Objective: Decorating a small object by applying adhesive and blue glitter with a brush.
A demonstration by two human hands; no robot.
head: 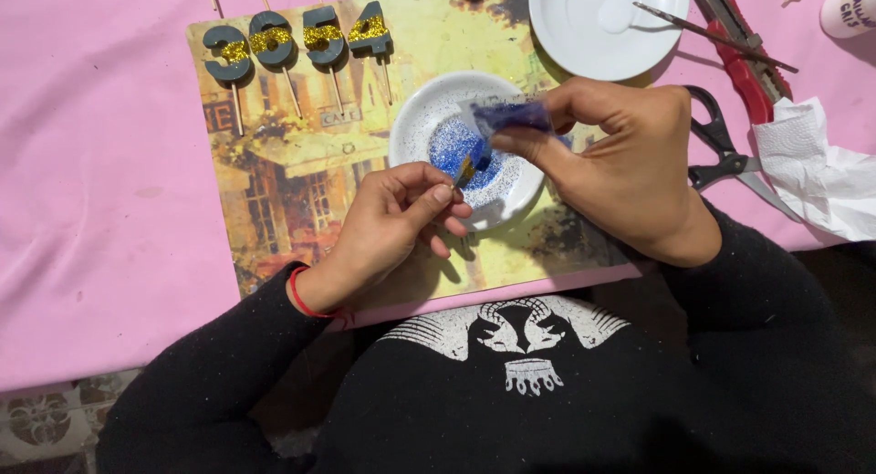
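Note:
My left hand (394, 217) pinches a thin stick whose blue-and-gold tip (472, 164) hangs over a small white dish (415, 118) holding blue glitter (452, 145). My right hand (620, 155) grips a small clear packet of blue glitter (511, 118), tilted above the same dish. Both hands work over a yellow picture placemat (274, 191). Several dark number shapes with gold glitter bands (297, 41) lie on sticks at the mat's top left.
A larger white plate (566, 27) with a thin brush (712, 36) sits at the top. Black-handled scissors (716, 150), a red-handled tool (744, 63) and crumpled white tissue (817, 168) lie on the pink cloth (91, 164) to the right.

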